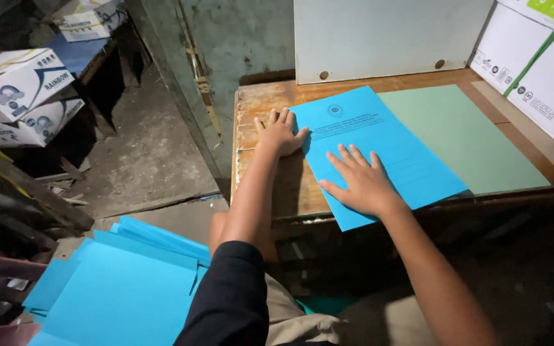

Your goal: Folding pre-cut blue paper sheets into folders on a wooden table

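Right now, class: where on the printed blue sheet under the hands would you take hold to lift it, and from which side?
Probably the near corner of the blue sheet, from the person's side: it juts past the wooden table edge, so fingers can slip under. The right hand lies flat beside it; the left hand rests at the sheet's left edge.

Dim surroundings, brighter light on the desk, deep shadow below.

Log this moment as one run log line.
left hand: flat at blue sheet edge | right hand: flat on sheet | sheet: on wooden table
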